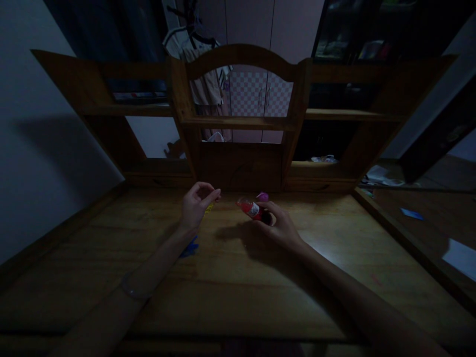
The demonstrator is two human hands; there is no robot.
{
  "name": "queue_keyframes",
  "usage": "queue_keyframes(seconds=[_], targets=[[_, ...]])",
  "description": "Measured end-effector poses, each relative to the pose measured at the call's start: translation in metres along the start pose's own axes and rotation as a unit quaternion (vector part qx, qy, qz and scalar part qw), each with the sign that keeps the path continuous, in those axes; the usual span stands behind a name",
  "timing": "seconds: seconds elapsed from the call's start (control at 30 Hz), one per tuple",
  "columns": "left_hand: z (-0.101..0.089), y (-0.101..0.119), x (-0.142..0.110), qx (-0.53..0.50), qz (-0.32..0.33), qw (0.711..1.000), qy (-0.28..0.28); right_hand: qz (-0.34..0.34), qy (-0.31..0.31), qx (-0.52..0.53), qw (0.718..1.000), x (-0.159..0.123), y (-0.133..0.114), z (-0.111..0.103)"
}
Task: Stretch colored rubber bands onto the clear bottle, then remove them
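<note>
A small clear bottle (250,207) with red contents and a white printed label is tilted above the desk, its dark end toward my palm. My right hand (280,225) wraps fingers and thumb round that dark end. To the left, my left hand (197,203) is raised with thumb and fingers pressed together; whatever is in the pinch, if anything, is too small to make out. Behind and below this hand lies something small and yellow (209,209), partly hidden. Nearer to me, a blue item (190,247) lies beside my left forearm. A purple object (263,197) rests just beyond the bottle.
The wooden desktop (230,282) is dimly lit. A wooden shelf unit (241,166) with drawers rises along its back edge. Over the right edge, a lower surface carries a blue card (411,214) and white paper (461,258). A wall (55,163) borders the left.
</note>
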State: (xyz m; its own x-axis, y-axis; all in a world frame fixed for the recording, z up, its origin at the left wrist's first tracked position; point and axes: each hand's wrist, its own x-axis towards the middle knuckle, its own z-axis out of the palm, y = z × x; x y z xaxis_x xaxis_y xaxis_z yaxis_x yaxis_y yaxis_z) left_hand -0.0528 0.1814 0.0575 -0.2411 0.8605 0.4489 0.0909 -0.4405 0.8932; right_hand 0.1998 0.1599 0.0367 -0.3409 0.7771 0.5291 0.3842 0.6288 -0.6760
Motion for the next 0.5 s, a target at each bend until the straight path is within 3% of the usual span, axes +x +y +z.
queue_keyframes(seconds=[0.23,0.4,0.5], targets=[[0.002,-0.006,-0.004,0.048,-0.002,0.999,-0.022,0.014,0.020,0.037,0.999,0.008,0.003,-0.011],[0.006,-0.004,-0.009,0.077,0.010,0.996,-0.042,0.068,-0.048,0.137,0.987,0.013,0.002,-0.020],[0.007,-0.003,-0.011,0.080,0.015,0.995,-0.050,0.070,0.016,0.086,0.994,0.014,0.003,-0.023]])
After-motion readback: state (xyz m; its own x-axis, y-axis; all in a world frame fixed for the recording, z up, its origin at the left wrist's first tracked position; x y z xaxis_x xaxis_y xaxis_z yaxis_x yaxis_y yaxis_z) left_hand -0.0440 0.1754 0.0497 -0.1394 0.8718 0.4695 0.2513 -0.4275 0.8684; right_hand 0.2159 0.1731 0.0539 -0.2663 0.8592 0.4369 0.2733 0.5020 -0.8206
